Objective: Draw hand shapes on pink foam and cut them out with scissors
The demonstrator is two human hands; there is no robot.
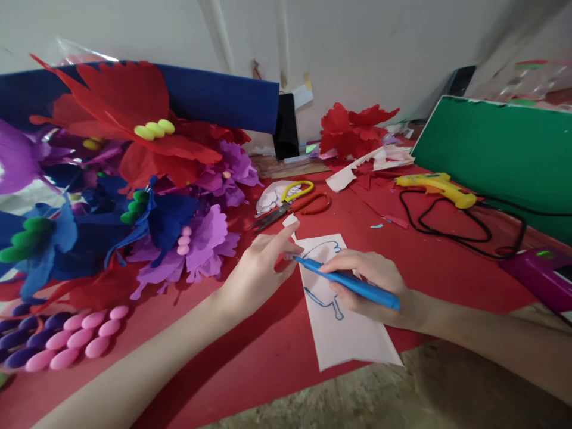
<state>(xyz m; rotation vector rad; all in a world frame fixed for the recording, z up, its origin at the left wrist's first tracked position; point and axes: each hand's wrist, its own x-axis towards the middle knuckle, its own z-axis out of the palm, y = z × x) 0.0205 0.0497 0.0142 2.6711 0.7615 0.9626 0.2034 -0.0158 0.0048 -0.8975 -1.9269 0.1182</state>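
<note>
R hand (375, 277) pinching blue pen (357, 286) over white paper (353, 342); pen's long axis runs diag., tip pointing fwd-left twd L hand (254, 271), butt back-right. L hand at paper's L edge, fingers bent; can't tell if gripping anything. Scissors (289, 207) just beyond, blades pointing left.

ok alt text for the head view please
A person's right hand holds a blue marker over pale paper with a blue outline, its tip near the left hand. Colourful wing-like cutouts, scissors and a yellow glue gun lie around.
</note>
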